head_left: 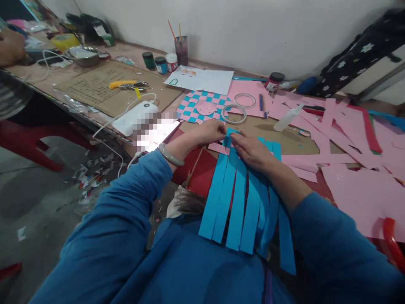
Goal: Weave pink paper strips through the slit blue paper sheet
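My left hand (209,131) and my right hand (249,151) meet above my lap at the top of a set of cut blue paper strips (237,202). The left fingertips pinch a blue strip near a pink paper strip (218,148), which crosses under the hands. My right fingers press on the strips beside them. The lower strip ends hang loose over my blue sleeved lap. A pale jade bangle (171,154) circles my left wrist. Just beyond the hands lies a woven pink and blue checkered paper mat (191,107).
Tape rolls (238,114), a glue bottle (287,119), and pink paper offcuts (363,198) lie on the table. A white power bank (136,118) and a pixelated phone (155,133) sit left. A co-worker's hand (11,47) rests at far left.
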Available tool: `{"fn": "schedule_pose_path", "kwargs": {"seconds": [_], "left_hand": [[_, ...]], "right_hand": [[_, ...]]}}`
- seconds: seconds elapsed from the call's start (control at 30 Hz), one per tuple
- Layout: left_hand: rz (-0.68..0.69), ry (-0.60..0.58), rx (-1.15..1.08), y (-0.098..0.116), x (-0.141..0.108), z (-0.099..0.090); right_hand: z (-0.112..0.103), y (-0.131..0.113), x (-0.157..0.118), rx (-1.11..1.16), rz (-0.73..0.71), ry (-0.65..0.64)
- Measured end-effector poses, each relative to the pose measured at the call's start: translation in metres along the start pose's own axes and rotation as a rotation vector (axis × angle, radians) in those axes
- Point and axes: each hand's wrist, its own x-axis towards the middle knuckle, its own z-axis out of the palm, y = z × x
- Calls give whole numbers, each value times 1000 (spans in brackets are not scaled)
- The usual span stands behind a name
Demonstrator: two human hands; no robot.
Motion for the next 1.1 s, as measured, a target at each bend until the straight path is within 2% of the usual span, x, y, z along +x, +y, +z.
{"fn": "schedule_pose_path", "kwargs": {"seconds": [0.13, 0.4, 0.5, 0.6, 0.9, 1.0, 1.1], "left_hand": [[18, -3, 83, 4, -1, 0], [-36, -85, 80, 11, -9, -4], [-8, -91, 115, 11, -8, -4], [36, -80, 158, 11, -6, -4], [14, -98, 194, 14, -9, -9], [28, -114, 222, 14, -12, -9], [83, -71, 249, 8, -12, -7]], "right_hand": [[6, -4, 0, -78, 20, -26], [6, -8, -3, -102, 52, -47], [7, -9, -3, -103, 67, -51], [8, -9, -3, -110, 65, -35], [7, -10, -3, -97, 59, -8], [4, -3, -3, -55, 87, 27], [1, 7, -6, -9, 92, 97]]}}
